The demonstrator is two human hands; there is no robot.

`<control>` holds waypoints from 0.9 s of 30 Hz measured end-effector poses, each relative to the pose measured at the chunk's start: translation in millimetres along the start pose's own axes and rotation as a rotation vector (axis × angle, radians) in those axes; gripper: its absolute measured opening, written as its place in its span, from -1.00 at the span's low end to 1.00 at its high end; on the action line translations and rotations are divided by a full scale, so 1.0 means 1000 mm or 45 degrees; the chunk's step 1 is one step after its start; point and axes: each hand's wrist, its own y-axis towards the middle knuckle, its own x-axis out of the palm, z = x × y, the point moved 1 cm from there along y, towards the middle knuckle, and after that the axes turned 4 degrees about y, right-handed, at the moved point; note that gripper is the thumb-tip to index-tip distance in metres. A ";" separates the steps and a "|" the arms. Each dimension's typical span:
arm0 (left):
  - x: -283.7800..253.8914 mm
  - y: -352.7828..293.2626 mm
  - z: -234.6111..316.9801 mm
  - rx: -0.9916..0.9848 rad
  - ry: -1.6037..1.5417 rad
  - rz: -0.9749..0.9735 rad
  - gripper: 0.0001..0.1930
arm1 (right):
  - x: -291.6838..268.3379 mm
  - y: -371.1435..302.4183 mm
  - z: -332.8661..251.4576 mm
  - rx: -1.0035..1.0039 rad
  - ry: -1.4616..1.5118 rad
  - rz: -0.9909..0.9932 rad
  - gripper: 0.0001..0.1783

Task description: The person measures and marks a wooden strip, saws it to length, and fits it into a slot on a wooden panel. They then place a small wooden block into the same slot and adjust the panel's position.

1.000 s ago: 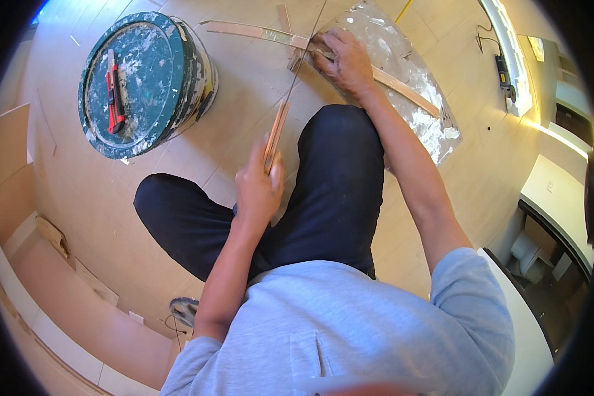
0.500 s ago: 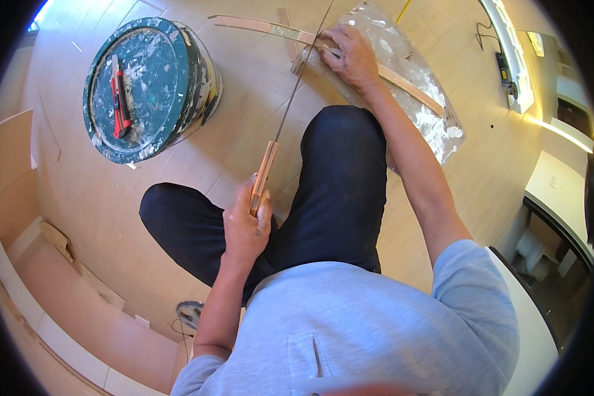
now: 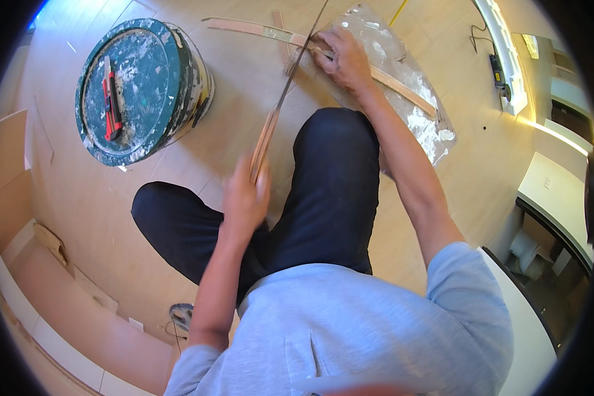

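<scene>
- One bucket (image 3: 148,89) is lidded at ten o'clock, insides hidden.
- One saw (image 3: 265,140) is gripped by the left hand (image 3: 244,197).
- One wood strip (image 3: 402,90) is held by the right hand (image 3: 346,61).

Left hand (image 3: 245,195) grips a saw (image 3: 265,138) — right hand (image 3: 344,61), a strip (image 3: 402,91).

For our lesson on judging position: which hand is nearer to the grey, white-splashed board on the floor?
Right. The right hand is over the board, on a wooden strip; the left hand is apart from it, toward the picture's lower left, around a wooden handle.
</scene>
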 end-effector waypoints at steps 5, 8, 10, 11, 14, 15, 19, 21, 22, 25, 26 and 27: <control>0.026 0.057 0.020 0.076 0.025 0.022 -0.78 | -0.005 0.005 0.003 0.039 -0.006 -0.021 -0.63; 0.002 0.012 0.017 -0.009 0.022 -0.008 -0.65 | -0.003 0.001 -0.001 0.037 0.037 -0.011 -0.62; -0.003 0.005 0.017 -0.151 -0.120 -0.092 -0.65 | -0.002 0.000 -0.002 0.068 -0.033 -0.033 -0.63; -0.001 0.008 0.018 -0.062 -0.094 -0.080 -0.65 | -0.003 -0.001 -0.003 0.024 -0.002 -0.008 -0.63; 0.022 0.046 0.018 -0.034 0.015 -0.085 -0.65 | -0.006 0.001 -0.002 -0.029 0.032 -0.020 -0.64; 0.028 0.048 0.016 -0.010 0.013 -0.072 -0.65 | -0.007 0.000 -0.002 -0.043 0.031 -0.026 -0.64; 0.019 0.000 -0.010 -0.030 -0.012 0.012 -0.68 | -0.004 -0.001 -0.002 0.057 0.006 -0.061 -0.61; 0.014 -0.022 -0.028 -0.197 -0.088 -0.049 -0.68 | -0.003 0.000 0.001 0.060 0.005 -0.001 -0.62; 0.015 -0.022 -0.036 -0.075 -0.028 -0.016 -0.68 | -0.003 0.002 0.003 0.068 -0.002 -0.027 -0.62; 0.018 -0.005 -0.054 0.011 0.131 -0.049 -0.69 | -0.013 0.016 0.019 0.168 0.062 0.046 -0.63; 0.018 -0.001 -0.057 0.050 0.103 -0.063 -0.69 | -0.016 0.018 0.023 0.093 0.060 0.024 -0.63; 0.014 -0.002 -0.059 0.172 0.048 -0.020 -0.69 | -0.017 0.019 0.025 0.077 0.034 -0.006 -0.63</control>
